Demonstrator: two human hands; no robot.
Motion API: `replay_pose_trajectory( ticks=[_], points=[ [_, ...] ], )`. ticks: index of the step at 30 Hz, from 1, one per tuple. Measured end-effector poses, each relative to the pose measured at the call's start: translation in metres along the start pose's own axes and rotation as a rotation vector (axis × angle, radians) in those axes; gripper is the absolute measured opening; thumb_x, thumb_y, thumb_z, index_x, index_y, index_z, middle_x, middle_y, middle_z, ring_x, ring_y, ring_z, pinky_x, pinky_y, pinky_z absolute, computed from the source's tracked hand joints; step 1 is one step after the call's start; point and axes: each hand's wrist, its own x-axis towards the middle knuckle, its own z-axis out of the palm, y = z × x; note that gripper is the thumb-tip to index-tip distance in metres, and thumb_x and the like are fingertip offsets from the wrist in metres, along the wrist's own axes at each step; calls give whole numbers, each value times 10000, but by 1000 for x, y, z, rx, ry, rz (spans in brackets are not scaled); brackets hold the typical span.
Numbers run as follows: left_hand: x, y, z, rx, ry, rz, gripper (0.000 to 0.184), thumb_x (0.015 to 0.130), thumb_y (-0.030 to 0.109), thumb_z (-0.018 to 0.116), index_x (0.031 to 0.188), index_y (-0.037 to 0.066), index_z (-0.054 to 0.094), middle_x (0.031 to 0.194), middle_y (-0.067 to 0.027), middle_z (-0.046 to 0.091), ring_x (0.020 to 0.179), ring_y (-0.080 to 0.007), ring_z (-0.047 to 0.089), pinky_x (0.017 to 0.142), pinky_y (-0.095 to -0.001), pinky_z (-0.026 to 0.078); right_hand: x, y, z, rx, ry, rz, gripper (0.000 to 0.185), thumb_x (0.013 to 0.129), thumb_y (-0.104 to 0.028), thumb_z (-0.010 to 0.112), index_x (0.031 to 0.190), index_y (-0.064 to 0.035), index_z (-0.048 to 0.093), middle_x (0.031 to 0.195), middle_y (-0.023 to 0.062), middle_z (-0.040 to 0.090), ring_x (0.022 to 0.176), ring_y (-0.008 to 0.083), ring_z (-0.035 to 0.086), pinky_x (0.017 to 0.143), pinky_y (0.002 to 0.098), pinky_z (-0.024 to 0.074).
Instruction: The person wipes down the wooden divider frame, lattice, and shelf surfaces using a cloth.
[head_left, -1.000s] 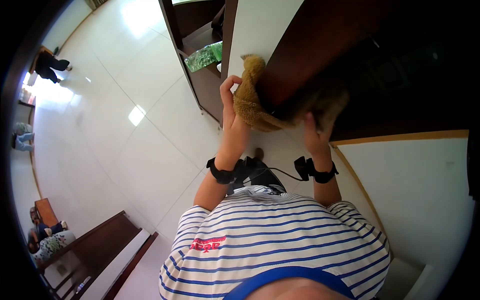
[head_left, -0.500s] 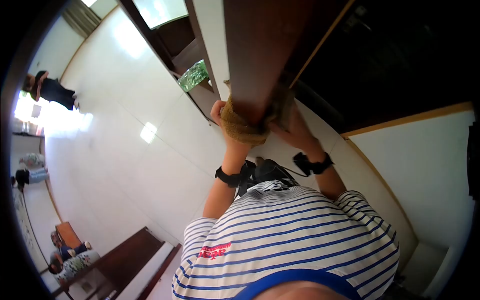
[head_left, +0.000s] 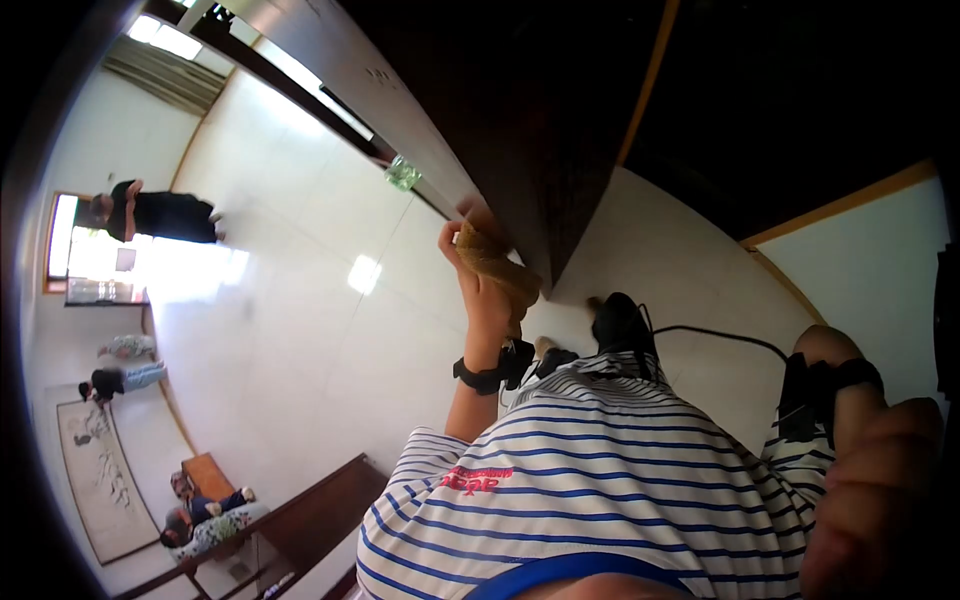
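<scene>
A brown cloth (head_left: 492, 265) is bunched in my left hand (head_left: 478, 290), which is closed around it. The cloth lies against the lower left edge of a dark brown wooden panel (head_left: 540, 170), and part of it is hidden behind my fingers. At the lower right, close to the camera, is my right hand (head_left: 865, 490), apart from the cloth and the panel. It is dark and blurred, so its fingers are unclear. Both wrists wear black straps, and a black cable runs to the right one.
A person in black (head_left: 165, 213) stands at the far left, with more people below. A green plastic item (head_left: 403, 173) sits on a shelf beyond the panel. Dark wooden furniture (head_left: 325, 510) is at the lower left. A white wall (head_left: 860, 270) stands at right.
My right hand has left the cloth and panel and moved down to the lower right. My left hand still holds the cloth at the panel's edge. The view has turned.
</scene>
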Motion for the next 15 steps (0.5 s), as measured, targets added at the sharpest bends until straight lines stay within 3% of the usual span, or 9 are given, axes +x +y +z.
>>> replay_pose_trajectory(
  ticks=[3, 7, 11, 13, 15],
  points=[
    [-16, 0, -4, 81, -66, 6, 416, 912, 201, 444, 1240, 47, 241, 1076, -69, 399, 924, -142, 460, 824, -261, 405, 9, 17, 11, 78, -60, -61, 339, 885, -315, 474, 1069, -38, 537, 784, 61, 591, 614, 129, 550, 522, 253, 427],
    [-31, 6, -2, 94, 15, -100, 421, 918, 189, 424, 1254, 38, 221, 1037, -72, 422, 939, -157, 460, 848, -273, 393, 15, 38, 12, 174, -82, -129, 311, 879, -280, 493, 1073, -42, 539, 751, 50, 585, 592, 125, 548, 513, 252, 433],
    [-41, 4, -10, 194, 68, -2, 422, 927, 157, 392, 1282, 41, 195, 1062, -93, 454, 984, -183, 465, 901, -294, 367, 11, 42, 0, 252, -64, -153, 288, 873, -246, 512, 1077, -46, 542, 718, 39, 579, 569, 122, 546, 505, 252, 438],
    [-40, 5, -3, 223, 159, -12, 436, 868, 6, 318, 1274, 89, 180, 1012, -141, 539, 879, -224, 536, 790, -300, 435, 5, 50, -13, 268, -12, -118, 278, 870, -229, 521, 1079, -48, 544, 701, 34, 576, 558, 120, 545, 500, 252, 441],
    [-41, 3, 5, 292, 189, -34, 434, 866, 0, 321, 1270, 84, 187, 1012, -149, 543, 885, -244, 548, 787, -304, 440, -7, 63, -29, 290, 70, -39, 270, 867, -212, 531, 1082, -50, 545, 685, 28, 573, 547, 118, 543, 496, 251, 444]
  ],
)
